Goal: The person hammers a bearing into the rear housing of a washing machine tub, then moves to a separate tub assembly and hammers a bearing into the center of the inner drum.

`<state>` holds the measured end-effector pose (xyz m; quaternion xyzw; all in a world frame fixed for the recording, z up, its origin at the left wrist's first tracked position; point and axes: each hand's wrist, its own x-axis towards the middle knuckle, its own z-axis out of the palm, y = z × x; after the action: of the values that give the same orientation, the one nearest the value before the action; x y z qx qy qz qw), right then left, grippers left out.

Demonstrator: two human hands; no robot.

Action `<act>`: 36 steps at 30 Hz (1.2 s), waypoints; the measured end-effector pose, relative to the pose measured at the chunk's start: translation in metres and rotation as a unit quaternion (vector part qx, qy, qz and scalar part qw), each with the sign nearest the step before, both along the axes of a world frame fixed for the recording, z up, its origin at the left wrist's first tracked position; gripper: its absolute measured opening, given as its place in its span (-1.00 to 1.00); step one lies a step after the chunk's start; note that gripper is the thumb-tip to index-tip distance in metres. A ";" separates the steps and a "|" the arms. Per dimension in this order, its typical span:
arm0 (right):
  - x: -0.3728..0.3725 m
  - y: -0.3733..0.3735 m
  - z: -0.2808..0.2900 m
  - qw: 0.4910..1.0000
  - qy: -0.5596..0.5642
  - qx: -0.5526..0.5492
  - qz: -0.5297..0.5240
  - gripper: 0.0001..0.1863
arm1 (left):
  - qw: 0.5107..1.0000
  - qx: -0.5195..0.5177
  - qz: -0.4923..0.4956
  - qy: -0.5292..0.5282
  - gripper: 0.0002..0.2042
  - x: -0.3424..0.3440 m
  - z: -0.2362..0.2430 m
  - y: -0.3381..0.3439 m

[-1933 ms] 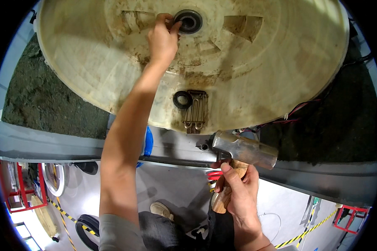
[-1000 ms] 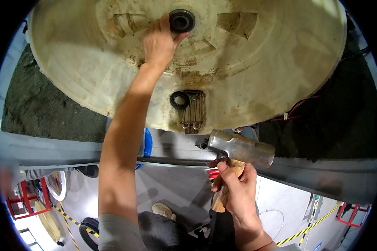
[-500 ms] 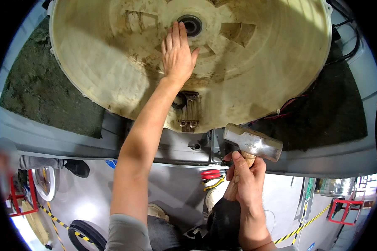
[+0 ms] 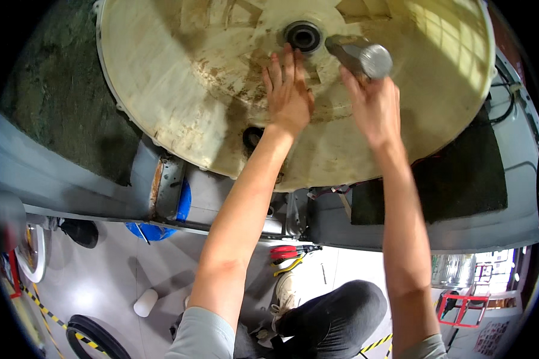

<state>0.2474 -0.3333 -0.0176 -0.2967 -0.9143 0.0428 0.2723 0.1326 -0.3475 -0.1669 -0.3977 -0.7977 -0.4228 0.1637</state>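
A big round cream plastic tub [image 4: 161,90], stained brown, fills the top of the view. A black bearing hole [image 4: 303,36] sits at its centre. My left hand [image 4: 288,96] lies flat on the tub just below that hole, fingers spread. My right hand [image 4: 374,107] grips a hammer whose steel head [image 4: 359,55] hovers right beside the hole. The handle is hidden inside my fist.
The tub rests in a grey metal cabinet [image 4: 54,179] with dark padding [image 4: 461,173] at its sides. On the floor below lie red-handled pliers [image 4: 287,252], a blue object [image 4: 159,230], a white cylinder [image 4: 145,302] and a black ring [image 4: 96,338]. My bent knee [image 4: 335,311] is at the bottom.
My right hand has swung the hammer up from below the tub's rim to beside the centre hole. My left hand stays flat near the hole. The view has shifted closer.
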 end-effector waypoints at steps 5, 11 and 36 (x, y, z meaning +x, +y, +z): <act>-0.046 0.027 0.008 0.971 -0.095 0.200 0.089 -0.75 | 0.999 -0.017 -0.033 -0.027 -0.15 -0.007 -0.004 -0.003; -0.073 0.031 0.019 0.965 -0.137 0.200 0.097 -0.72 | 0.999 0.003 -0.022 -0.032 -0.16 -0.006 -0.008 0.002; -0.056 0.042 0.005 0.998 0.019 0.062 -0.019 -0.60 | 0.998 -0.049 -0.031 -0.036 -0.19 -0.013 -0.001 -0.008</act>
<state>0.1909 -0.2912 -0.0123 -0.2961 -0.9039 -0.0139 0.3085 0.1194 -0.3560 -0.1676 -0.4147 -0.8099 -0.4022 0.1019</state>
